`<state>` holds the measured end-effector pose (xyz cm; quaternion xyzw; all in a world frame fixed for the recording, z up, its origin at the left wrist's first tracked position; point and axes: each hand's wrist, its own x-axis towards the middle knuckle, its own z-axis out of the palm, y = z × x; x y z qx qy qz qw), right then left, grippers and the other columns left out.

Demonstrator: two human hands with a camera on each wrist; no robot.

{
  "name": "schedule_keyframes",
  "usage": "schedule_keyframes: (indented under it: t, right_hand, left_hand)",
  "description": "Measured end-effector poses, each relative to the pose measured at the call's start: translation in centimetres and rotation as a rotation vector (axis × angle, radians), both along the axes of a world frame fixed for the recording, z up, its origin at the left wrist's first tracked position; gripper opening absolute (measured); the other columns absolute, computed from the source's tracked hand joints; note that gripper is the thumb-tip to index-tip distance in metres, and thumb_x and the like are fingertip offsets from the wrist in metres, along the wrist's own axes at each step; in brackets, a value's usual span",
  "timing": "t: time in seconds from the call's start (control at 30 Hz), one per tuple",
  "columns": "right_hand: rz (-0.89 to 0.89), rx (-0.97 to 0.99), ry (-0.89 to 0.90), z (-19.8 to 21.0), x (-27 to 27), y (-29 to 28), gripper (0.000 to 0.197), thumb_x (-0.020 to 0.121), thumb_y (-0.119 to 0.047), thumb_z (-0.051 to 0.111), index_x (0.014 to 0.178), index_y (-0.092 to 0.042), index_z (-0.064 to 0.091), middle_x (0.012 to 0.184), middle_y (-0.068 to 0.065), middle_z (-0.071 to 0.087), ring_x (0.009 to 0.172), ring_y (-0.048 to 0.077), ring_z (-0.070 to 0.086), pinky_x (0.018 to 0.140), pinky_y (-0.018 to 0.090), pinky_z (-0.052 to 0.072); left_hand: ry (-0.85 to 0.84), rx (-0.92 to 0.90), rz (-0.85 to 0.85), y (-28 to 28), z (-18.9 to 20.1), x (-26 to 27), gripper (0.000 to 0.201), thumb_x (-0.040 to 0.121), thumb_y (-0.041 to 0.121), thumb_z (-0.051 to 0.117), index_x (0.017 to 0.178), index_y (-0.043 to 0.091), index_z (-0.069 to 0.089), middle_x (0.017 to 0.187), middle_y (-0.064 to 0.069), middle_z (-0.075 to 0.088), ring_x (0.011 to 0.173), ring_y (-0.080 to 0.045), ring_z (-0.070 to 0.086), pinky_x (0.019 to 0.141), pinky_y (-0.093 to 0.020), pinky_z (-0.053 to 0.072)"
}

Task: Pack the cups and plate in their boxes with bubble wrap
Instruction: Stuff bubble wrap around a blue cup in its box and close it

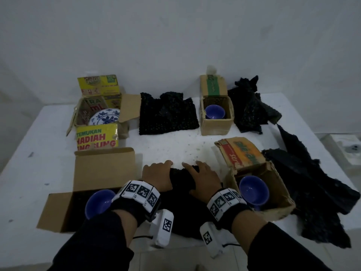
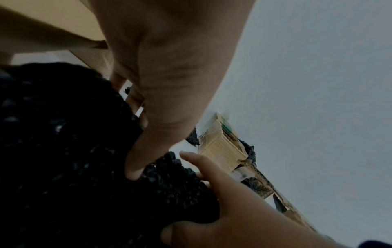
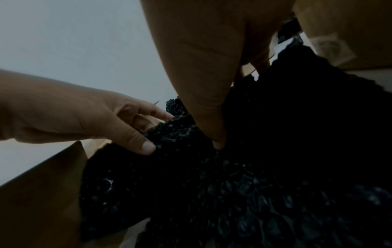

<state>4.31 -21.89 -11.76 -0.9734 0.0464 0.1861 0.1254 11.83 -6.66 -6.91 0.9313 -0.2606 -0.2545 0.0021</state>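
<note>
Bubble wrap (image 1: 182, 178), black, bunched: lies on counter (image 1: 48, 145) between both hands. Left hand (image 1: 156, 176) and right hand (image 1: 205, 178) curl over its ends. Nearest cup (image 1: 99, 200) in box (image 1: 62, 208), left of the left hand.

White table (image 1: 35, 153): boxes (image 1: 216, 116), black bubble wrap (image 1: 168, 112)

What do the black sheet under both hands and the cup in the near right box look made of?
Black sheet: plastic bubble wrap, glossy; raised bubbles glint in both wrist views. Cup: probably glazed ceramic, with a smooth, evenly blue inside; plastic can't be ruled out.
</note>
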Motion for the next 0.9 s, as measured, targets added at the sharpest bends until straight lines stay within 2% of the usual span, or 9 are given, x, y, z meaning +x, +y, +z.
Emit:
schedule_keyframes:
  t: [0.1,0.17,0.3,0.37,0.47,0.57,0.7,0.8,0.9]
  right_hand:
    - [0.021,-0.022,-0.07,0.4,0.7,-0.2,0.057,0.084,-0.026,0.058,0.136,-0.03,0.033,0.145,0.013,0.027,0.131,0.036,0.027,0.102,0.049,0.035]
    - [0.016,-0.025,-0.122,0.9,1.2,-0.5,0.045,0.085,-0.027,0.055,0.128,-0.025,0.04,0.142,0.012,0.03,0.128,0.035,0.03,0.101,0.049,0.034]
    - [-0.025,0.027,-0.24,2.2,1.9,-1.2,0.033,0.082,-0.035,0.059,0.107,-0.023,0.042,0.132,0.006,0.039,0.123,0.029,0.036,0.104,0.052,0.028]
    - [-0.041,0.05,-0.287,3.4,2.3,-1.5,0.031,0.079,-0.036,0.061,0.095,-0.025,0.037,0.112,0.002,0.047,0.104,0.026,0.046,0.1,0.051,0.032]
    - [-0.039,0.165,-0.367,5.6,2.7,-1.4,0.031,0.077,-0.023,0.062,0.088,-0.022,0.033,0.077,0.001,0.05,0.068,0.025,0.049,0.069,0.039,0.04]
    - [-0.083,0.347,-0.453,7.3,2.8,-1.2,0.025,0.078,-0.002,0.056,0.089,-0.014,0.037,0.067,0.011,0.05,0.06,0.031,0.049,0.053,0.042,0.037]
    - [-0.069,0.488,-0.585,9.0,2.9,-1.0,0.026,0.069,0.012,0.045,0.083,-0.01,0.042,0.067,0.011,0.043,0.06,0.029,0.04,0.054,0.04,0.033]
    - [-0.03,0.57,-0.64,10.1,3.3,-0.4,0.034,0.063,0.007,0.04,0.076,-0.023,0.038,0.07,0.006,0.043,0.063,0.024,0.038,0.056,0.036,0.03]
    - [-0.038,0.611,-0.646,11.5,3.3,0.9,0.03,0.062,0.001,0.035,0.078,-0.024,0.042,0.08,0.01,0.049,0.071,0.025,0.043,0.062,0.032,0.033]
  left_hand:
    - [-0.027,-0.061,0.028,-0.2,0.3,0.2,0.034,0.083,0.021,0.055,0.116,0.026,0.053,0.108,0.0,0.063,0.101,-0.023,0.058,0.09,-0.035,0.038]
    - [-0.03,-0.153,0.065,-0.2,0.6,0.4,0.02,0.083,0.018,0.054,0.099,0.028,0.06,0.101,0.002,0.062,0.095,-0.022,0.058,0.076,-0.03,0.042]
    - [0.048,-0.385,0.141,0.0,1.3,1.0,0.015,0.083,0.012,0.051,0.084,0.027,0.05,0.087,0.002,0.055,0.08,-0.022,0.054,0.063,-0.029,0.038]
    - [0.085,-0.483,0.135,0.2,1.8,1.2,0.016,0.086,0.007,0.046,0.088,0.022,0.043,0.08,-0.005,0.056,0.068,-0.024,0.05,0.059,-0.032,0.036]
    - [0.048,-0.568,0.135,0.6,2.8,1.3,0.021,0.086,0.0,0.041,0.089,0.02,0.036,0.065,-0.008,0.048,0.056,-0.026,0.041,0.055,-0.032,0.029]
    - [0.011,-0.636,0.135,0.9,3.8,1.4,0.023,0.087,-0.003,0.039,0.092,0.019,0.035,0.059,-0.002,0.039,0.05,-0.019,0.033,0.05,-0.032,0.022]
    - [0.074,-0.744,0.148,1.3,5.1,1.1,0.016,0.092,0.012,0.046,0.092,0.021,0.033,0.064,-0.005,0.042,0.054,-0.02,0.038,0.053,-0.032,0.028]
    - [0.043,-0.741,0.048,2.3,6.4,0.9,0.041,0.08,0.029,0.068,0.095,0.023,0.031,0.085,-0.014,0.051,0.067,-0.026,0.05,0.058,-0.036,0.037]
    - [0.007,-0.779,-0.051,4.2,7.9,1.3,0.042,0.071,0.004,0.065,0.097,0.022,0.037,0.096,-0.012,0.05,0.085,-0.029,0.053,0.072,-0.042,0.045]
